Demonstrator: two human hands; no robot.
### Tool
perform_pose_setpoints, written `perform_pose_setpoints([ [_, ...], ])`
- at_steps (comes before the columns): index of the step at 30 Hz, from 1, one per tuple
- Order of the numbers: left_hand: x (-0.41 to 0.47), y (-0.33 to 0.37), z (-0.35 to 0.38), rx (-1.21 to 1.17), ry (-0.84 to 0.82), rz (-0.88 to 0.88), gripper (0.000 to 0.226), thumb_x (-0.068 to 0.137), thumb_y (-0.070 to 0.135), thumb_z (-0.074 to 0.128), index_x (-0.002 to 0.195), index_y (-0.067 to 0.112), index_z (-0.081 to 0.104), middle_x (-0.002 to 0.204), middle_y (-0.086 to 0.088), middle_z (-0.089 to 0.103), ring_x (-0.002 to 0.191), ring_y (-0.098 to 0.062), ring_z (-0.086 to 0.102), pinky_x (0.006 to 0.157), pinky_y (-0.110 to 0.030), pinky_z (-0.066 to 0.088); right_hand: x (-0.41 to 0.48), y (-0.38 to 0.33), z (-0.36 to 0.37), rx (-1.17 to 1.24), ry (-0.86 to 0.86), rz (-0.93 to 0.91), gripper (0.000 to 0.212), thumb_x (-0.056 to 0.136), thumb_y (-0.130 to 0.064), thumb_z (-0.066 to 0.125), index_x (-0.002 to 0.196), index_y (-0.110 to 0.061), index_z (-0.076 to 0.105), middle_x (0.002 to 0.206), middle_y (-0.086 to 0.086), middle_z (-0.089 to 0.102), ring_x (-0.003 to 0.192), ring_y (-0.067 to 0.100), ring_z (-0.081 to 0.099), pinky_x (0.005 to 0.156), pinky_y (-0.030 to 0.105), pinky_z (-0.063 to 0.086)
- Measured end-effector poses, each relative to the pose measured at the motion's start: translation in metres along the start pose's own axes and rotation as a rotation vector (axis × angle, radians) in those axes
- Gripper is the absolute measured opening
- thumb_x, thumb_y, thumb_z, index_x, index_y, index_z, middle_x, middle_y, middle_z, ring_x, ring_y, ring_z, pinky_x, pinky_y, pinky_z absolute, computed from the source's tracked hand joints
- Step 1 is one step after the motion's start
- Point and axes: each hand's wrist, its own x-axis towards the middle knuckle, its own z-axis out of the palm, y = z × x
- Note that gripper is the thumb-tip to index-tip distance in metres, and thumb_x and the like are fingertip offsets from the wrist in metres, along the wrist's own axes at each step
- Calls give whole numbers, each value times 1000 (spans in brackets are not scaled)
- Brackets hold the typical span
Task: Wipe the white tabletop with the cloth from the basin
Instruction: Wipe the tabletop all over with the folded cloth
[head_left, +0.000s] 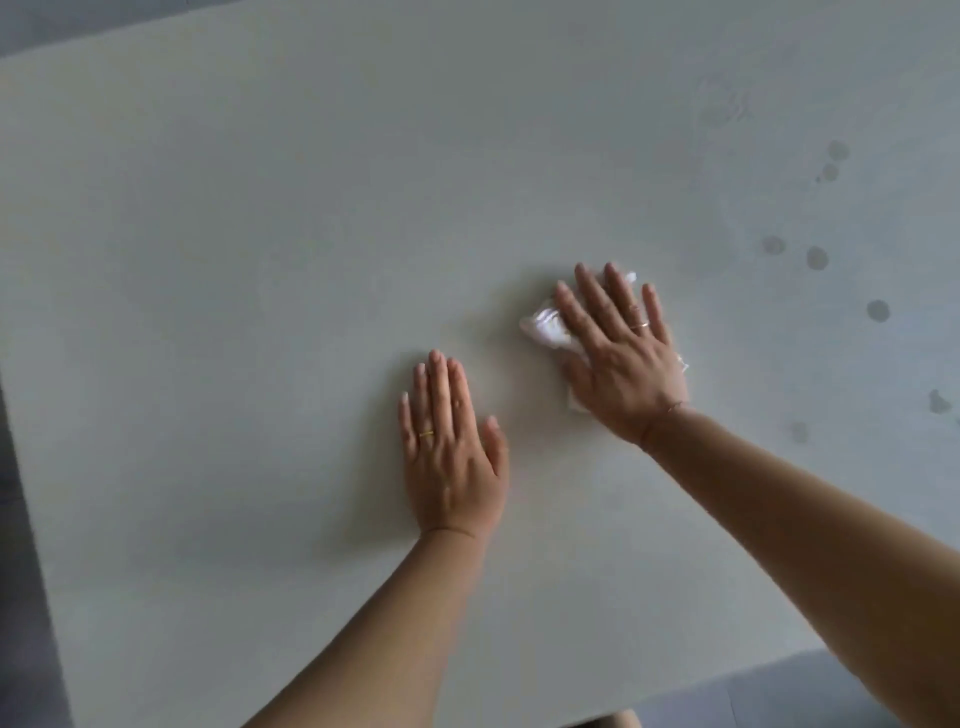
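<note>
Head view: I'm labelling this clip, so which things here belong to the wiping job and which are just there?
Part of the job:
- white cloth, pressed flat under the right hand
- white tabletop
- dark wet spots on its right side
- left hand, flat on the top, bracing

Just there:
- grey floor beyond the table edges
- rings on the fingers

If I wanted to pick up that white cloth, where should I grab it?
Probably the bunched white fold of the cloth that pokes out past the fingers on the side facing the left hand. The right hand lies flat over the rest, pressing it to the tabletop. Come from that open side and pinch the raised fold.
</note>
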Motion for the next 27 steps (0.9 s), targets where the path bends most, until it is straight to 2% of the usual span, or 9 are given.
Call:
perform_pose_setpoints([
  [4, 1, -2, 7, 30, -8, -17, 66, 91, 36, 32, 147, 3, 25, 156, -14, 22, 145, -29, 18, 118, -42, 11, 5, 66, -12, 36, 37, 384, 63, 90, -45, 24, 150, -24, 19, 159, 4, 13, 147, 26, 4, 118, 46, 2],
  [7, 1, -1, 6, 27, -11, -15, 67, 90, 35, 33, 147, 2, 25, 156, -14, 22, 145, -28, 17, 118, -42, 12, 3, 36, -10, 97, 63, 537, 65, 90, -44, 24, 150, -21, 16, 159, 7, 9, 146, 29, -1, 119, 44, 0],
  [9, 1, 0, 5, 16, -2, -12, 67, 89, 34, 35, 146, 1, 27, 155, -14, 24, 144, -29, 20, 117, -43, 13, -16, -10, -3, 105, 54, 467, 66, 90, -45, 24, 149, -17, 20, 158, 11, 13, 146, 33, 3, 119, 45, 1],
  [12, 2, 0, 4, 24, 8, -10, 67, 86, 31, 37, 145, -1, 31, 153, -16, 28, 143, -32, 24, 116, -45, 17, -55, -63, 8, 89, 8, 173, 62, 92, -45, 32, 148, -18, 25, 156, 8, 19, 145, 32, 8, 118, 46, 7],
  [16, 1, 1, 2, 7, 9, -10, 68, 84, 30, 37, 144, 0, 31, 154, -16, 28, 143, -32, 24, 116, -45, 17, -62, -12, 5, 22, -43, -84, 61, 92, -45, 34, 147, -20, 28, 155, 5, 24, 144, 28, 14, 117, 45, 11],
  [20, 0, 1, 2, 8, 22, -1, 66, 86, 30, 39, 144, 0, 32, 153, -16, 29, 142, -33, 26, 115, -46, 21, -61, 59, -4, 53, 10, 308, 62, 91, -43, 26, 149, -20, 24, 158, 6, 17, 146, 25, 7, 119, 46, 5],
  [23, 0, 2, 3, 3, 33, -3, 66, 86, 31, 38, 144, -1, 32, 153, -17, 29, 142, -33, 26, 115, -46, 21, -59, 38, -2, 111, 39, 574, 66, 89, -43, 25, 151, -21, 16, 159, 4, 8, 147, 26, -2, 119, 44, 0],
  [25, 0, 2, 4, 2, 37, -1, 66, 86, 31, 37, 144, -1, 32, 153, -17, 28, 142, -33, 25, 116, -47, 20, -66, -4, 2, 153, 45, 608, 68, 89, -43, 26, 151, -19, 15, 159, 7, 6, 146, 28, -4, 118, 44, -1],
  [27, 1, 1, 6, 4, 49, -2, 66, 86, 31, 36, 144, -1, 32, 153, -17, 28, 142, -33, 25, 116, -47, 20, -86, -52, 11, 139, 14, 476, 67, 90, -44, 26, 150, -18, 14, 159, 7, 5, 146, 28, -5, 118, 44, -2],
])
